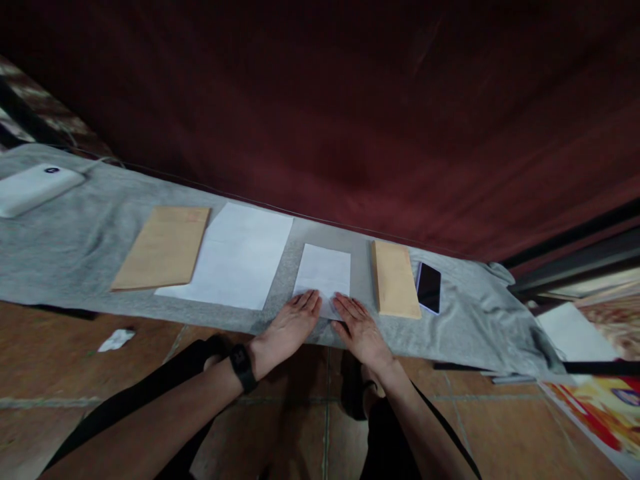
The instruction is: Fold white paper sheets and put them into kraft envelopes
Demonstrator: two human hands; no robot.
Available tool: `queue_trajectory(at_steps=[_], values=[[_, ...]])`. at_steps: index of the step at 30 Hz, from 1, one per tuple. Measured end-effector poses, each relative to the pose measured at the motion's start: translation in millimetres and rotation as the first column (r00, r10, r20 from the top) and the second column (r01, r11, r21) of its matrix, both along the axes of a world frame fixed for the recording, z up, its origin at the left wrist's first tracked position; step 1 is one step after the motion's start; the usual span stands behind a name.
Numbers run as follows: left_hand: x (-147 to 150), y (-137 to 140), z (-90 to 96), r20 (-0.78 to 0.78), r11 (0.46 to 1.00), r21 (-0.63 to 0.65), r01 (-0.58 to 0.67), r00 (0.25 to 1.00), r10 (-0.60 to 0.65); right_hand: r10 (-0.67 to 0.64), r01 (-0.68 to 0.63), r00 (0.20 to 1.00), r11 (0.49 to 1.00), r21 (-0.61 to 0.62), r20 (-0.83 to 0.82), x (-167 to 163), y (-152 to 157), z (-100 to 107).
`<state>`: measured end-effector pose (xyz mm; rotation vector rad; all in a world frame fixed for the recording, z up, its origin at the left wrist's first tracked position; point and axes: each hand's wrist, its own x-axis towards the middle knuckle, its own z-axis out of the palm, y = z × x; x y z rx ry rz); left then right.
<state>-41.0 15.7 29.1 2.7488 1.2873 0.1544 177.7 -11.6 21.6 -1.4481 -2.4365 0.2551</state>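
Note:
A small folded sheet of white paper [325,270] lies near the front edge of the cloth-covered table. My left hand [295,320] rests flat on its near left corner, fingers stretched out. On the near right corner lies my right hand [361,331], its fingers also extended. Left of the folded paper is a larger white sheet [240,257], partly under a stack of brown envelopes [163,247]. To the right stands another brown stack [397,280], thicker and narrower, beside a dark-screened phone [429,288].
Grey cloth [470,313] covers the narrow table. A white power bank [37,187] with a cable sits at the far left. A dark red curtain [320,120] hangs behind. On the tiled floor are a crumpled tissue [117,339] and a colourful printed box [600,413].

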Motion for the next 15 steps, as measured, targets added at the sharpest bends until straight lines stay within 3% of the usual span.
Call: queue_trajectory(at_steps=[4, 10, 15], values=[[-4.8, 1.0, -4.4, 0.019, 1.0, 0.011, 0.004, 1.0, -0.004, -0.013, 0.014, 1.0, 1.0, 0.009, -0.023, 9.2, 3.9, -2.3], [-10.9, -4.7, 4.6, 0.014, 0.998, 0.046, 0.052, 0.999, -0.053, 0.025, -0.026, 0.999, 0.999, -0.031, -0.031, 19.3, 4.4, -3.4], [-22.4, 6.6, 3.8, 0.042, 0.999, 0.028, 0.029, 0.999, -0.03, 0.009, -0.009, 1.0, 1.0, -0.012, -0.02, 21.1, 7.0, -2.5]])
